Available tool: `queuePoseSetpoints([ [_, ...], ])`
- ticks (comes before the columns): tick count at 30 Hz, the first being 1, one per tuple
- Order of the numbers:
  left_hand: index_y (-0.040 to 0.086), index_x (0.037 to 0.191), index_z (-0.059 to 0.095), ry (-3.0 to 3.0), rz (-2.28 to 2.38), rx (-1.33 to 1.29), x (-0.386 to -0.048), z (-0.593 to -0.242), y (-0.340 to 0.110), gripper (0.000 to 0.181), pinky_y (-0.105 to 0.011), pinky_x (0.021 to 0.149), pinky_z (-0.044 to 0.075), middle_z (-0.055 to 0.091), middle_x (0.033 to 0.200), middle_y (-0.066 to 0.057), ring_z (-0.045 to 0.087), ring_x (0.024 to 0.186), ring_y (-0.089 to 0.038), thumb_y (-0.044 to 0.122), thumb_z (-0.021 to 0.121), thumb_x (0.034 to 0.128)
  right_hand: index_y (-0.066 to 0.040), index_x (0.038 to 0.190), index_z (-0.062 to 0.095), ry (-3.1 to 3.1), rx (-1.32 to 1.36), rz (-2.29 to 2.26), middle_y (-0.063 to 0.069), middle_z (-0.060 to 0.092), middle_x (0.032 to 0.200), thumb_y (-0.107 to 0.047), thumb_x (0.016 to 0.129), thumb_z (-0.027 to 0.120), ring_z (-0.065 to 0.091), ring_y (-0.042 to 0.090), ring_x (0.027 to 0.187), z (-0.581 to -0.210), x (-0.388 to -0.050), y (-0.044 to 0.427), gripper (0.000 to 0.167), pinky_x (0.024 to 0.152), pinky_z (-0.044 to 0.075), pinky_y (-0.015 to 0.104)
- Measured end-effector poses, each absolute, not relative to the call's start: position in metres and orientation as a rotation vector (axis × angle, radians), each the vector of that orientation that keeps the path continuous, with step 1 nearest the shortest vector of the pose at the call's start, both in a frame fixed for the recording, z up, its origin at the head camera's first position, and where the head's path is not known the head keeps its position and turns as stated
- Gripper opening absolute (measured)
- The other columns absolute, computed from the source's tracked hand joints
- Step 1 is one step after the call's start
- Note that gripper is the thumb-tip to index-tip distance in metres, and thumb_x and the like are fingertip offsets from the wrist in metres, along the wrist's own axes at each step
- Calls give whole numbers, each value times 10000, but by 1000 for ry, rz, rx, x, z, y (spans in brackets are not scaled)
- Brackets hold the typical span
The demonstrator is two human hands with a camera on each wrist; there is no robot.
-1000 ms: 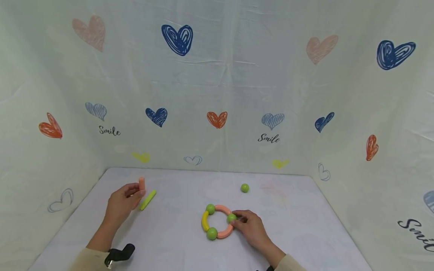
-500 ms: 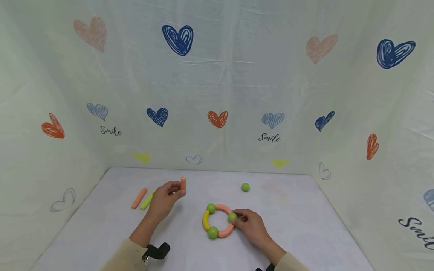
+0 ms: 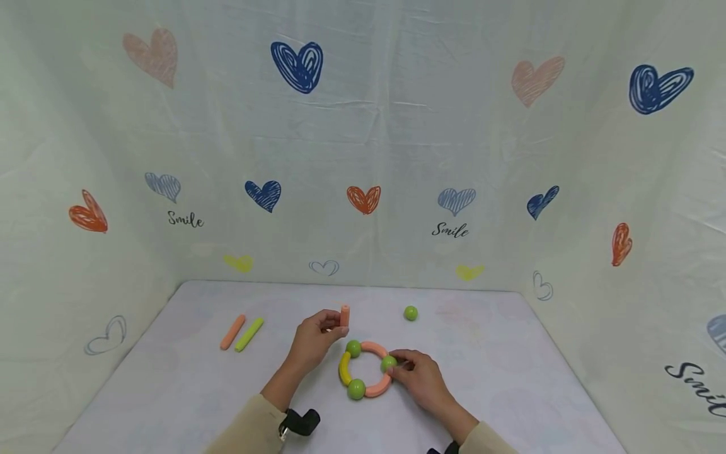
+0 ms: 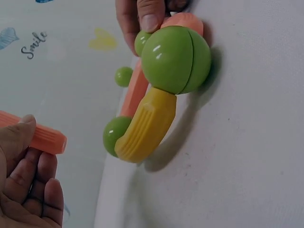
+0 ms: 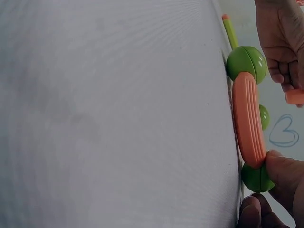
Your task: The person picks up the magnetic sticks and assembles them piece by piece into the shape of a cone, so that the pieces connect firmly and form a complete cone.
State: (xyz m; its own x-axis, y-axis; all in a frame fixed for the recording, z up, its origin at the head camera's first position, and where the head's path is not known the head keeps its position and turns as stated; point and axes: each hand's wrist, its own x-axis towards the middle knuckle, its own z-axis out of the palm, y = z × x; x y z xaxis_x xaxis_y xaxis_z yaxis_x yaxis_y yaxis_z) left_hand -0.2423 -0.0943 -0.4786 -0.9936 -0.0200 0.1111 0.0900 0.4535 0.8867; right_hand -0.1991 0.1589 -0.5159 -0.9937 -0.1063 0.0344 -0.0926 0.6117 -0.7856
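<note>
Head view, left hand: the left hand was at lower centre, its fingers pinching an orange ribbed rod upright, just beyond the bead ring and apart from it.
Head view, right hand: at lower right of centre the right hand pinched the ring's right-hand green ball between thumb and fingers; the ring lay on the counter, its yellow arc on the left.
Head view, loose pieces: an orange stick and a lime stick lay side by side at lower left; a loose green ball lay right of centre, beyond the ring.
Left wrist view, rod grip: at the left edge the thumb pressed the rod against the fingers, one end left bare; this hold seemed good for carrying, best kept light, upright and clear of the ring.
Right wrist view, ring grip: at lower right, thumb and fingers held the ball from either side; a steady, gentle pinch would likely have kept the ring from sliding without straining its joints.
Change since the earlier head frame: the left hand and rod had moved right, from near the lime stick to beside the ring, uncovering that stick; the right hand, ring and loose ball had stayed practically in place.
</note>
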Motion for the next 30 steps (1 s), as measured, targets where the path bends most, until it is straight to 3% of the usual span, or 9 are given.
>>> queuePoseSetpoints([
  [21,114,1170,736,-2685,-1558,-113,-244,-501,-75,239,-289,783,557,731,1027,3,610,893,-162,160,804,945,-106,1260,751,2781,-177,-1364,28,723,1134,-261,908,824,593,121,891,-515,-199,158,392,720,486,240],
  [30,106,1215,737,-2709,-1533,-170,-244,-503,-75,272,-266,769,572,742,1080,-9,619,909,-154,161,793,954,-162,1322,726,2749,-182,-1295,14,677,1109,-255,943,777,547,147,843,-514,-202,160,394,662,452,257],
])
